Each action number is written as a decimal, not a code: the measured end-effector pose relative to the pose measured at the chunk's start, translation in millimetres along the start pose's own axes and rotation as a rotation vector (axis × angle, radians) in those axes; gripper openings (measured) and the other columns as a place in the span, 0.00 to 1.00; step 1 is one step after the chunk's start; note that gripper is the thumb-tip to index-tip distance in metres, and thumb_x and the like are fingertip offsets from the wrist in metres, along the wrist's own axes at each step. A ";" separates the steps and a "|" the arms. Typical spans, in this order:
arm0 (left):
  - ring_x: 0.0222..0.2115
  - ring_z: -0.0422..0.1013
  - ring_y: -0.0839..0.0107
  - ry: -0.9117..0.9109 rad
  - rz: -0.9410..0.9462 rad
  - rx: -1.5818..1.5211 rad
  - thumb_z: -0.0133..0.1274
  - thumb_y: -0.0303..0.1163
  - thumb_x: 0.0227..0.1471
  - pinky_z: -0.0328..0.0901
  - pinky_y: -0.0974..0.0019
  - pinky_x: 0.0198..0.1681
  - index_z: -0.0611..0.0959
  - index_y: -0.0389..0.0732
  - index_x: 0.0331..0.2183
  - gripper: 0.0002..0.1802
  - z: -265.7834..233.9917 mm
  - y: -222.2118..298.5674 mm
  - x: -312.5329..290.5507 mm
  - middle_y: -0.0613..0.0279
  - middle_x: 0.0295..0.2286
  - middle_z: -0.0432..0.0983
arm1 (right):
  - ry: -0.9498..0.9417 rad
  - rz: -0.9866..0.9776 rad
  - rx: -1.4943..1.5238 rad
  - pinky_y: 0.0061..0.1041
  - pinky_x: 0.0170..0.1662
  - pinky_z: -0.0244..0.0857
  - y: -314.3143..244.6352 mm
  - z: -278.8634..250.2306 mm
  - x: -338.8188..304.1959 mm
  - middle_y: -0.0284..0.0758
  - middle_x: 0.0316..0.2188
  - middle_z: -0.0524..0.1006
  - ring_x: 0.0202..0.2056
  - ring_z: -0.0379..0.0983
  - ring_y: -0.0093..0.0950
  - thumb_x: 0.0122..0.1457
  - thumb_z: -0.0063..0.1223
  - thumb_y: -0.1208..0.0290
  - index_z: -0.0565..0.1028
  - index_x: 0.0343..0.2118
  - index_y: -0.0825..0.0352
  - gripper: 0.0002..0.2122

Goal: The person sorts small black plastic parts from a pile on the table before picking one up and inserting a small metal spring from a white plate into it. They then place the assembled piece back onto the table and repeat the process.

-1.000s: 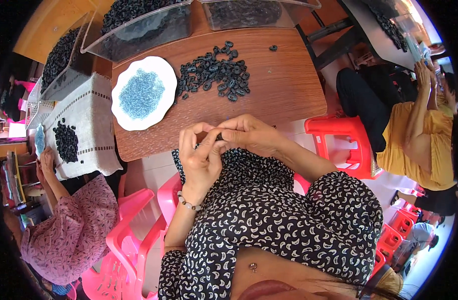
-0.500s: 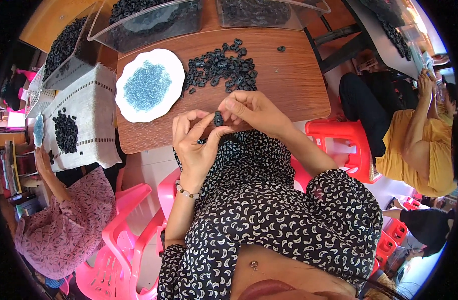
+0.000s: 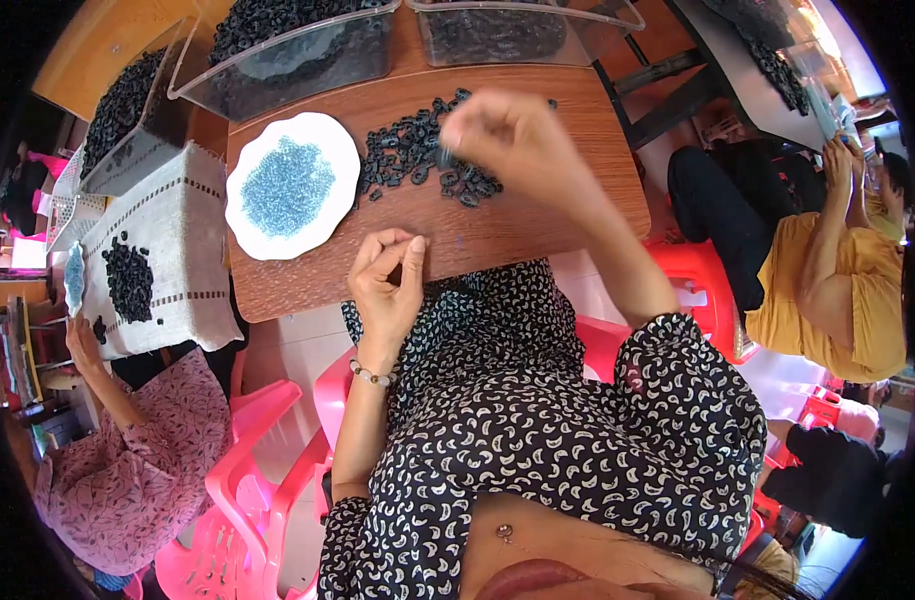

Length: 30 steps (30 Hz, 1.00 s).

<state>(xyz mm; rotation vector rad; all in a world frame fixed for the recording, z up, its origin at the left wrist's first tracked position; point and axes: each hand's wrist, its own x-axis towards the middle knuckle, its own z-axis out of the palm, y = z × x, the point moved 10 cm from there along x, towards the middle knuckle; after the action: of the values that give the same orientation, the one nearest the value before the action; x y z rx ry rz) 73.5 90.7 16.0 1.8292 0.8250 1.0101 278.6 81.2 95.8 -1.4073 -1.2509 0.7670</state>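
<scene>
On the wood-grained worktop [image 3: 317,285], a glossy white plate [image 3: 347,170] with a scalloped rim is carrying tiny, translucent blue-grey beads [image 3: 287,185]. Black, ring-like pieces [image 3: 402,145] are lying in a loose heap just right of the plate. The person's right hand [image 3: 502,135], blurred, is hovering over that heap with curled fingers; whether it is grasping a piece cannot be told. The left hand [image 3: 387,280], right of the plate and nearer the person, is curling thumb toward fingertips; its contents are hidden. Beyond the plate, a clear plastic bin [image 3: 317,65] is holding similar black pieces.
</scene>
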 end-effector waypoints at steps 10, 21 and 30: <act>0.26 0.71 0.74 0.015 0.096 0.065 0.62 0.26 0.54 0.63 0.71 0.27 0.88 0.35 0.30 0.05 0.6 6.0 -1.9 0.62 0.30 0.78 | 0.613 -0.304 -0.788 0.28 0.37 0.70 -59.5 -143.1 89.0 0.45 0.33 0.82 0.33 0.78 0.31 0.61 0.59 0.66 0.79 0.43 0.72 0.14; 0.24 0.70 0.76 0.026 0.085 0.071 0.63 0.26 0.53 0.62 0.73 0.25 0.88 0.35 0.29 0.04 0.1 7.6 -1.2 0.62 0.31 0.79 | 0.162 -0.204 -0.813 0.31 0.34 0.70 66.9 -60.6 59.8 0.40 0.26 0.82 0.27 0.77 0.36 0.62 0.55 0.71 0.81 0.42 0.68 0.09; 0.25 0.70 0.76 -0.003 0.037 0.040 0.63 0.26 0.54 0.63 0.72 0.27 0.88 0.35 0.30 0.04 -0.1 7.4 0.6 0.62 0.31 0.79 | -0.003 -0.232 -0.937 0.38 0.42 0.71 90.9 -44.3 80.1 0.45 0.32 0.81 0.35 0.78 0.43 0.62 0.53 0.74 0.79 0.49 0.67 0.13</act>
<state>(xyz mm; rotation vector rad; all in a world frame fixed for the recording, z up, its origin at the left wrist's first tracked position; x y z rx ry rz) 74.7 88.3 22.9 1.8857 0.8183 1.0204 364.8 154.2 33.5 -1.9190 -1.8489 -0.0256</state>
